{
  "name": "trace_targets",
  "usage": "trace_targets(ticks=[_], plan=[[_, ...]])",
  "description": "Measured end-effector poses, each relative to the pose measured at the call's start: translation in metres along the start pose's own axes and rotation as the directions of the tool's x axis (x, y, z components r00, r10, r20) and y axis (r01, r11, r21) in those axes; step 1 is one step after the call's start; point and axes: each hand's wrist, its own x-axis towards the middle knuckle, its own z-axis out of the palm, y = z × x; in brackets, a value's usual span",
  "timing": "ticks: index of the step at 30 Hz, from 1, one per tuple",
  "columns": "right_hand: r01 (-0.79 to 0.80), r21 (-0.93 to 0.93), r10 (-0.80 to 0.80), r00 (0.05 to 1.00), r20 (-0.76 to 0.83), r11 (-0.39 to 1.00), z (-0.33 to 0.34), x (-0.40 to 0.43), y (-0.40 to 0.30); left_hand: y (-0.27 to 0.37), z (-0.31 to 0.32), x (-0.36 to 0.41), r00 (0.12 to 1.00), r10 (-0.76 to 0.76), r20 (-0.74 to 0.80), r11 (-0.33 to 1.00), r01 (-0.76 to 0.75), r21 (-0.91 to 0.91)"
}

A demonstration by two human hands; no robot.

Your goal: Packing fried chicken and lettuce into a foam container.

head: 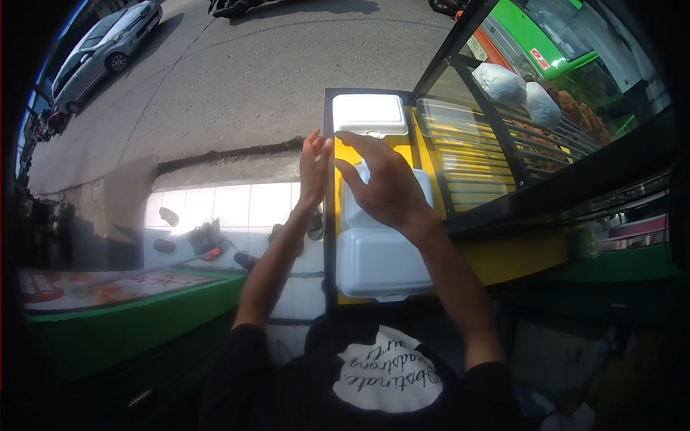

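Observation:
Three white foam takeaway boxes, all with lids down, stand in a row on a yellow counter (pixel 345 156) with a black frame. The far foam box (pixel 369 114) lies just beyond my fingers. Over the middle foam box (pixel 358 207) hangs my right hand (pixel 380 180), its thumb and fingers apart and nothing between them; it hides part of that box. The near foam box (pixel 384 262) is closest to my body. My left hand (pixel 315 167) is raised at the counter's left edge, fingers upward and a little apart, with nothing seen in it.
To the right, a glass display case (pixel 458 145) holds a metal rack (pixel 477 175), fried food (pixel 582 116) and white bags (pixel 498 84). A mop (pixel 205 240) and footwear lie on the tiled floor (pixel 232 202) at left. Beyond are a road, a parked car (pixel 102 48) and a green vehicle (pixel 550 37).

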Motion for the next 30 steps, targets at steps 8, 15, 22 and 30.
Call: trace_targets(ticks=[8,15,22,30], plan=[[0.140,-0.198,-0.016,0.851,0.525,0.970,-0.033,-0.153,-0.004,0.047,-0.041,-0.204,0.947,-0.110,0.303,0.991,0.080,0.112],[0.151,-0.309,0.011,0.885,0.466,0.939,-0.013,-0.174,0.016,0.042,-0.038,-0.241,0.943,-0.008,0.333,0.917,-0.126,0.379],[0.193,-0.387,0.016,0.879,0.476,0.902,-0.006,-0.165,0.011,0.032,-0.038,-0.243,0.947,0.044,0.319,0.904,-0.174,0.391],[0.181,-0.399,0.048,0.864,0.502,0.899,-0.009,-0.162,0.004,0.024,-0.039,-0.244,0.940,0.122,0.320,0.876,-0.254,0.410]])
